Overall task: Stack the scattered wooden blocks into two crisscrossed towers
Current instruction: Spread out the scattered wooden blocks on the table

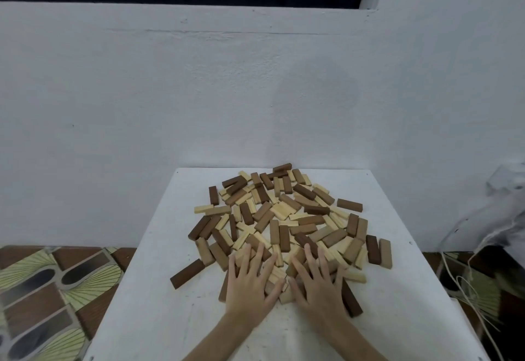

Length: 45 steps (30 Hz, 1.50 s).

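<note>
The blocks [284, 218] lie in one loose heap on the white table [147, 289], dark, mid-brown and pale pieces mixed and pointing every way, some propped on others; the heap fills the middle and far part of the table, right up to the wall [227, 91] behind it. No tower has been begun: nothing in the heap is laid in ordered layers. Both hands rest palm-down on the near edge of the heap, the left hand [250, 284] and the right hand [318, 284] just beside each other, fingers straight and spread wide, pressing on blocks rather than gripping any. A few strays lie off the heap: a dark block [187, 273] on its near left, a dark block [350, 205] on its far right, and a dark and a brown one side by side on its right edge. I judge this to be the very start, the hands spreading or sorting the heap before the first pick. The next move calls for bare table on the near side of the heap, then a few blocks lifted free of the tangle and laid parallel and touching as a base layer, with room left beside it for a second base. Blocks lying over one another will likely shift when a neighbour is pulled, so loose top pieces look the easier choice.
</note>
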Tool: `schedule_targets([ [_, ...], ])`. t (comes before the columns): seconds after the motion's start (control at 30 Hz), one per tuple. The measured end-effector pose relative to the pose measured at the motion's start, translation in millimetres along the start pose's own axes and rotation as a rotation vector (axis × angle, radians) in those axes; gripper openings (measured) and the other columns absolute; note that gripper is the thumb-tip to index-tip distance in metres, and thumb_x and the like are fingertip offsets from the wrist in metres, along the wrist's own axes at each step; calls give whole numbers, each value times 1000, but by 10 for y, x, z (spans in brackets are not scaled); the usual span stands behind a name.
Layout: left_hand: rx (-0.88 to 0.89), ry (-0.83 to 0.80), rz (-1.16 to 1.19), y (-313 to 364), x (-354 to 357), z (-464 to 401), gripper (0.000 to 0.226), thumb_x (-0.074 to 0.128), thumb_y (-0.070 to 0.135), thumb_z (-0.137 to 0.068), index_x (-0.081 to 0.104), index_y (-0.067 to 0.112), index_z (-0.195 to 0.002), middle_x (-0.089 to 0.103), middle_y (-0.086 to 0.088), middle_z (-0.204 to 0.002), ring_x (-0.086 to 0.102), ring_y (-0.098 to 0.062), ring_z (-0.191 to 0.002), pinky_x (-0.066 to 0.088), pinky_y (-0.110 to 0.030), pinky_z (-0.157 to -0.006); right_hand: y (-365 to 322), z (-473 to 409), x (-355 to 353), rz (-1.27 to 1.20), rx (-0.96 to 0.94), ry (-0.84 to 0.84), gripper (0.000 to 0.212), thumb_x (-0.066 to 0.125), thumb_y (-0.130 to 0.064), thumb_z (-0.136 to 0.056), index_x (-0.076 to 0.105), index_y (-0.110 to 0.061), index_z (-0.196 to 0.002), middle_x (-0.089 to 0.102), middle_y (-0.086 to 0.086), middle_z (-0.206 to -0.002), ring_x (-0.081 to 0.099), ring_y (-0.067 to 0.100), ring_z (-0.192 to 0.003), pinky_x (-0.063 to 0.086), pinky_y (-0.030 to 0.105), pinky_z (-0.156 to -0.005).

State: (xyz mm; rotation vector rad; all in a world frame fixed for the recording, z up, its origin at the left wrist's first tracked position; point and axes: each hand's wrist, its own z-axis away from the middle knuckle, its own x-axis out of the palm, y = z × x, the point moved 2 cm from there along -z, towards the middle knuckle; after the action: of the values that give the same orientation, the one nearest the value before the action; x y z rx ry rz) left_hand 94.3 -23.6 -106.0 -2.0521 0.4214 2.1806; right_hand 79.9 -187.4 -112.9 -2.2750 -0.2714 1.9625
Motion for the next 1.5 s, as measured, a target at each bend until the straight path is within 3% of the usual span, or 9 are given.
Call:
schedule_targets([
  [0.37, -38, -6, 12, -49, -104, -480, 64, 9, 61, -95, 53, 31, -131, 54, -2, -136, 46, -25, -129, 24, -52, -103, 45, -431, -31, -24, 73, -83, 63, 11, -55, -99, 61, -28, -126, 53, 7, -138, 49, 33, -127, 39, 70, -88],
  [0.5, -73, 144, 21, -157, -190, -339, 64, 12, 66, -93, 10, 35, -148, 7, 2, -157, -4, -23, -145, -8, -48, -113, 94, -345, -151, -26, 95, -9, 73, 18, -69, -91, 47, -23, -139, 43, 13, -146, 35, 35, -136, 28, 71, -96],
  [0.63, -303, 234, 89, -416, -181, -50, 73, 5, 74, -86, 1, 37, -148, -8, -2, -157, -16, -29, -143, -16, -52, -112, 391, -143, -238, -22, 315, 20, 100, 15, -88, -71, 13, -28, -152, 2, 14, -159, -5, 36, -145, -5, 64, -109],
  [0.77, -517, 153, 173, -630, -181, 119, 88, -8, 78, -74, -2, 34, -150, -11, -9, -158, -12, -44, -140, -6, -57, -112, 703, 4, -360, -147, 522, 84, 109, 36, -82, -70, 19, -11, -151, 3, 20, -157, 1, 43, -143, 9, 59, -112],
  [0.97, -355, 124, 250, -333, -138, 94, 88, -10, 84, -68, -14, 42, -145, -26, -1, -154, -25, -34, -140, -14, -57, -109, 645, 47, -367, -291, 384, 13, 103, 46, -75, -77, 7, -17, -153, -3, 18, -158, -9, 32, -145, 1, 45, -119],
  [1.07, -274, 70, 159, -192, -86, 32, 86, -11, 85, -67, -17, 45, -143, -28, 3, -152, -26, -33, -140, -11, -63, -107, 542, 4, -248, -182, 338, -72, 98, 26, -85, -75, 4, -29, -152, -8, 14, -159, -14, 36, -144, -1, 49, -118],
  [1.17, -255, 21, 83, -168, -42, -25, 96, -31, 84, -51, -23, 45, -139, -26, 4, -154, -22, -35, -141, -6, -66, -107, 544, -89, -128, 75, 234, -170, 72, 5, -68, -91, 28, -31, -149, 15, 26, -155, 3, 52, -141, 4, 66, -111],
  [1.27, -251, 7, 98, -168, -44, -109, 104, -32, 84, -48, -16, 45, -143, -25, 4, -154, -23, -34, -141, -7, -66, -106, 549, -227, -90, 114, 116, -95, 45, 31, -36, -97, 58, -13, -124, 57, 33, -122, 45, 62, -115, 25, 76, -96],
  [1.5, -261, -13, 122, -152, -82, -347, 105, -28, 86, -49, -14, 44, -145, -27, 3, -154, -27, -35, -139, -10, -67, -105, 603, -524, -23, -33, 236, -145, 77, 8, -57, -98, 51, -3, -133, 55, 38, -120, 46, 50, -124, 16, 65, -105],
])
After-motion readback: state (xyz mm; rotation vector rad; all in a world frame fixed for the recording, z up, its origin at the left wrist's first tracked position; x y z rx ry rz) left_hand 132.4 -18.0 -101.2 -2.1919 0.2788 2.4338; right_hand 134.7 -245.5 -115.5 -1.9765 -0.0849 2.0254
